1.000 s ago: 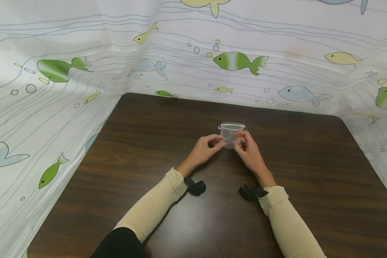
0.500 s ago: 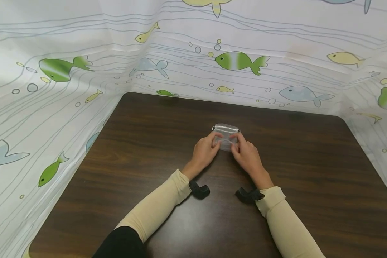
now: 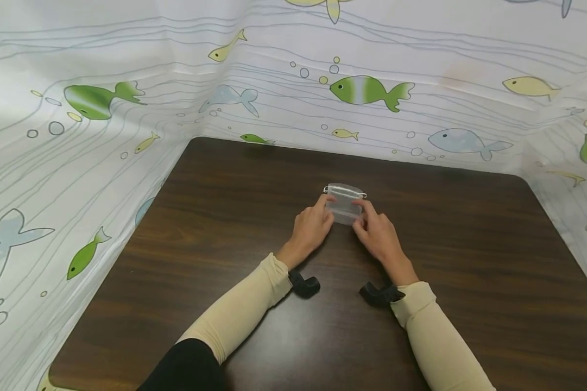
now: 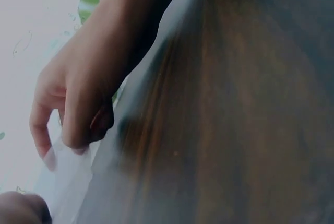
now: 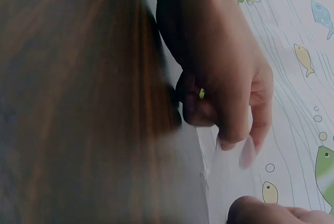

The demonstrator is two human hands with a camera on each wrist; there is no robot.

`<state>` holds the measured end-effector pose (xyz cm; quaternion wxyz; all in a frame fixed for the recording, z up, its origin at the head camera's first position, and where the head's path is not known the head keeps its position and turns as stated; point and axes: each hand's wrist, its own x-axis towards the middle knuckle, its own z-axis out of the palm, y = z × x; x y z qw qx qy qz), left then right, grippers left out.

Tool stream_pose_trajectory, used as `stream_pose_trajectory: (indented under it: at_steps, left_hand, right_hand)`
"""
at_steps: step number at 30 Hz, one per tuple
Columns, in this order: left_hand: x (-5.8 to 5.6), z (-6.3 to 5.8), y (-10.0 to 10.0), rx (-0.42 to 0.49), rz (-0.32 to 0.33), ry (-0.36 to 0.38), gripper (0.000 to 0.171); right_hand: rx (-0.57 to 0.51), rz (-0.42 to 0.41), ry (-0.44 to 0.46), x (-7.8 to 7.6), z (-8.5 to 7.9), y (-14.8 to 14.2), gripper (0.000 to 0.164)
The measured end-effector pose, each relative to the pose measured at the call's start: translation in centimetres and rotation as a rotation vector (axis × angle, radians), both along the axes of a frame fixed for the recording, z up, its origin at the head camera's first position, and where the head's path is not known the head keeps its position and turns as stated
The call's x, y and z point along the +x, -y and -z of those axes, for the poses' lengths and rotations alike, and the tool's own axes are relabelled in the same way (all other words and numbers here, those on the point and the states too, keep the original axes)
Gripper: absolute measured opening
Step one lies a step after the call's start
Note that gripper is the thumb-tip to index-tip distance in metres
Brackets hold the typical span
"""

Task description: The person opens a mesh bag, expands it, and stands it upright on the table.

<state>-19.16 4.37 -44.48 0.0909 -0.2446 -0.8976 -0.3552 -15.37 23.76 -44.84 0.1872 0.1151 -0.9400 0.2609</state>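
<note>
Both of this person's hands are working on a small translucent pouch (image 3: 344,205), and it's sitting right between them, out past the middle of the table (image 3: 293,336)! The left hand (image 3: 310,229) is holding one side edge, its index finger and thumb curling around the film. The right hand (image 3: 378,233) is mirroring it on the other side, index finger bending over the edge, thumb tucking in below. So both hands are gripping the pouch, and the remaining fingers are folding in toward the palms.

The pouch is pointing its top edge away from the person, a pale cord (image 3: 345,191) running across it and poking out as a little loop at each upper corner. Whether its bottom is touching the table I can't tell; in the wrist views the film is blurring and fingertips are showing pale near it.

Cream sleeves (image 3: 239,309) are covering both forearms, a black sleeve (image 3: 185,369) is showing higher up the left arm, and a black wrist mount (image 3: 304,285) is jutting inward from each cuff. Behind the dark wood, a white curtain (image 3: 283,43) is hanging, green, yellow and blue fish swimming across its wavy lines.
</note>
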Motion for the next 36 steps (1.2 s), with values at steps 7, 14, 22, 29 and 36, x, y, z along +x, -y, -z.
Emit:
stream_pose_trajectory:
  at_steps: [7,14,22,29,36]
  left_hand:
    - [0.1,0.0,-0.4,-0.120,-0.086,-0.074,0.040]
    - [0.0,0.0,-0.7,-0.155,-0.025,-0.113,0.046]
    - [0.1,0.4,-0.8,-0.148,-0.049,-0.070,0.050]
    - [0.1,0.1,-1.1,-0.191,-0.103,-0.075,0.050]
    - [0.1,0.1,-1.0,-0.243,-0.104,-0.072,0.053]
  right_hand:
    - [0.037,0.062,0.011,0.0,0.0,0.1,0.040]
    - [0.098,0.071,-0.010,-0.2,-0.2,0.0,0.034]
    - [0.080,0.074,0.116,-0.2,-0.2,0.2,0.038]
    - [0.116,0.066,0.126,-0.4,-0.3,0.2,0.036]
    - [0.109,0.076,0.171,-0.4,-0.3,0.2,0.041]
